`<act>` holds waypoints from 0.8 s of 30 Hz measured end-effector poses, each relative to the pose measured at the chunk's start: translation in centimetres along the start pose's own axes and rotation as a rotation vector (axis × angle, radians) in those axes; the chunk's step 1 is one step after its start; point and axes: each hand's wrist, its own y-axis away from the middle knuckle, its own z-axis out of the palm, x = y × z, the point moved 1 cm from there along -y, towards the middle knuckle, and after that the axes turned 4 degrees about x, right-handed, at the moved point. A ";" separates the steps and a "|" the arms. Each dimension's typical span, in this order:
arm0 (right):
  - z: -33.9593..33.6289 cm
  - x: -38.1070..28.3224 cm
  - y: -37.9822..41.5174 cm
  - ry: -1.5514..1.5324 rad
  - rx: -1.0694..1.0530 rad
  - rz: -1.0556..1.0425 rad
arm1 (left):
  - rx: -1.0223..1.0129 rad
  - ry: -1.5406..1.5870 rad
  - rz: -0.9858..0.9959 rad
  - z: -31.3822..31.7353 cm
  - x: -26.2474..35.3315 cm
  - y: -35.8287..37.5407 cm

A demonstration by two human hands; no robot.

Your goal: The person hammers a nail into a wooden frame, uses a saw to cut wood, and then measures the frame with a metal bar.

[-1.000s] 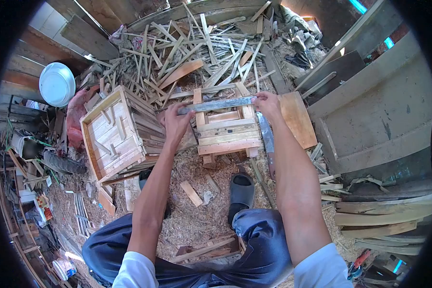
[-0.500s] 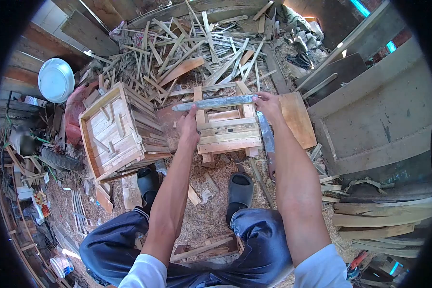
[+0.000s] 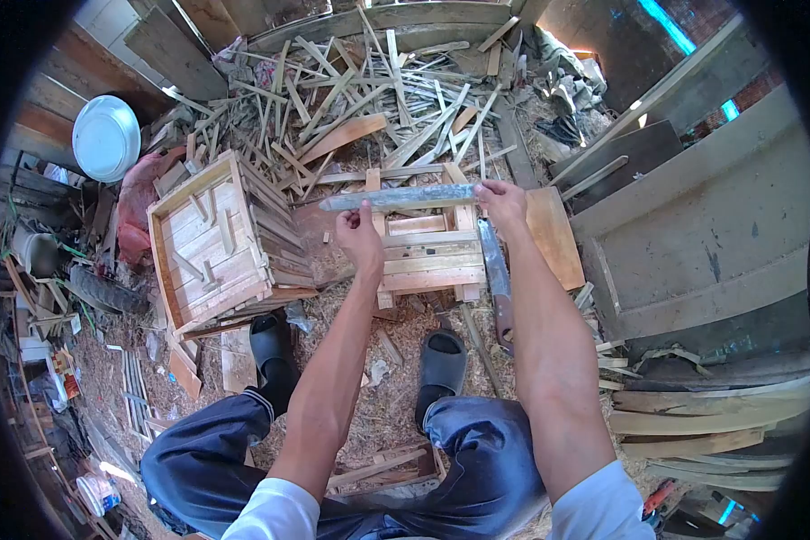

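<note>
A grey, weathered wooden slat [image 3: 414,196] with a tapered left end lies crosswise between my hands. My left hand [image 3: 362,238] is closed on its lower edge near the tapered end. The right end is pinched in my right hand [image 3: 504,202]. Directly beneath the slat stands a low wooden bench [image 3: 432,261] with pale boards across its top, partly covered by the slat. A handsaw [image 3: 497,279] rests along the bench's right side, its handle toward me.
A slatted wooden crate [image 3: 209,241] sits tilted to the left. Scrap strips [image 3: 405,99] pile up behind the bench. On the right are a brown board [image 3: 553,236], a large grey panel [image 3: 693,211] and stacked curved planks [image 3: 711,409]. Sawdust covers the floor.
Both hands still hold the slat, which has come slightly lower in view. My left hand's grip has shifted a little along it. The view has also moved slightly.
</note>
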 end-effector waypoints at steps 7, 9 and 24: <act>1.0 -5.2 0.2 -0.219 -0.082 -0.017 | 0.035 0.372 -0.105 -0.3 0.1 0.2; 0.6 -4.3 0.0 -0.187 -0.126 -0.020 | 0.041 0.387 -0.127 -0.5 0.1 0.1; -0.6 -3.8 1.5 0.045 -0.153 0.101 | -0.029 0.163 -0.129 -0.7 -1.5 -0.7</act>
